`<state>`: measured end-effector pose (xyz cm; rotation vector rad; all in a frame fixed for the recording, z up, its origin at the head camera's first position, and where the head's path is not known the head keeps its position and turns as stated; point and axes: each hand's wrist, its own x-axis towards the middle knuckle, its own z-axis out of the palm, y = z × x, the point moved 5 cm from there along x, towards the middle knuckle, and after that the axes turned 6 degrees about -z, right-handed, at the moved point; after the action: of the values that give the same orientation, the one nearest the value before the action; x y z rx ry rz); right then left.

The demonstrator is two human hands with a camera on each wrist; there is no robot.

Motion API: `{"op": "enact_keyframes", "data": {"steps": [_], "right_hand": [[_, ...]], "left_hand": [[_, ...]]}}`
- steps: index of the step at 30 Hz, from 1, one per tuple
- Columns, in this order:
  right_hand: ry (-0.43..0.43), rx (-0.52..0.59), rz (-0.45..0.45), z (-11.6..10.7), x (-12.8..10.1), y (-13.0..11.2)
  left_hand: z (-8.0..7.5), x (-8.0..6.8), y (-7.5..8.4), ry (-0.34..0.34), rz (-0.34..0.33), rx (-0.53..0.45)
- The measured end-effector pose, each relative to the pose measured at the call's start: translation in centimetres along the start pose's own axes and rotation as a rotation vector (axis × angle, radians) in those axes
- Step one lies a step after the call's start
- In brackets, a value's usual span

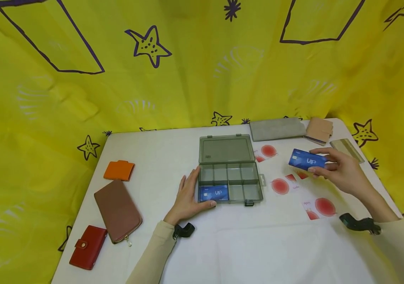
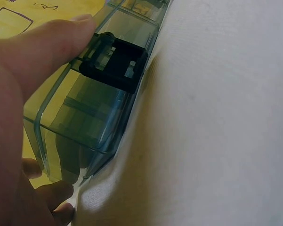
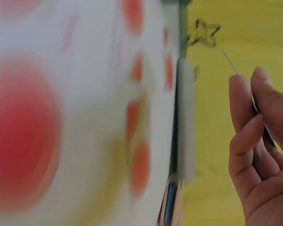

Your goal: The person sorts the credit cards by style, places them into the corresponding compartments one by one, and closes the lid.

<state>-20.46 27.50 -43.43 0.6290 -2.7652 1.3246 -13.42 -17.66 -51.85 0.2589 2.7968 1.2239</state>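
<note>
- A white-clothed table (image 1: 244, 244) stands against a yellow curtain (image 1: 187, 79) printed with purple stars.
- At the table's middle lies a smoky grey clear plastic compartment box (image 1: 229, 182), its lid (image 1: 225, 148) thrown open and lying flat behind it.
- One blue VIP card (image 1: 214, 193) rests in the box's front left compartment.
- The left hand (image 1: 187, 195) lies against the box's left end, fingers straight along the wall, thumb at the front edge; the left wrist view shows the thumb beside the black latch (image 2: 114, 61).
- To the right of the box, the right hand (image 1: 340, 169) pinches a second blue VIP card (image 1: 306, 159) by its end, held above the table.
- Below that card, white cards with red discs (image 1: 280, 186) lie scattered right of the box.
- Behind these lie a grey felt pouch (image 1: 276, 128), a tan card holder (image 1: 319, 129) and a beige card (image 1: 346, 149).
- Left of the box lie an orange card wallet (image 1: 119, 170), a long brown zip wallet (image 1: 118, 210) and a red snap wallet (image 1: 88, 247).
</note>
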Motion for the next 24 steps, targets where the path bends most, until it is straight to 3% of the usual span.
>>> {"op": "enact_keyframes", "data": {"steps": [3,7,9,15,20,24], "right_hand": [[-0.047,0.113,-0.01,1.8,1.5,-1.6],[-0.156,0.29,-0.093,5.1,3.5,-4.5],[-0.209,0.315,-0.146,6.8,4.5,-6.1],[-0.341,0.273,-0.285,12.0,6.9,-9.8],[-0.339,0.208,-0.378,15.3,6.9,-11.2],[-0.339,0.182,-0.397,17.3,6.4,-11.5]], "left_hand": [[0.2,0.0,-0.1,-0.004,-0.007,0.005],[0.2,0.0,-0.1,-0.004,-0.012,0.006],[0.1,0.1,0.0,-0.004,-0.016,0.005],[-0.1,0.1,-0.2,0.005,-0.009,-0.005],[0.0,0.1,-0.1,-0.008,0.001,-0.017],[0.0,0.2,-0.1,-0.019,-0.009,-0.011]]}}
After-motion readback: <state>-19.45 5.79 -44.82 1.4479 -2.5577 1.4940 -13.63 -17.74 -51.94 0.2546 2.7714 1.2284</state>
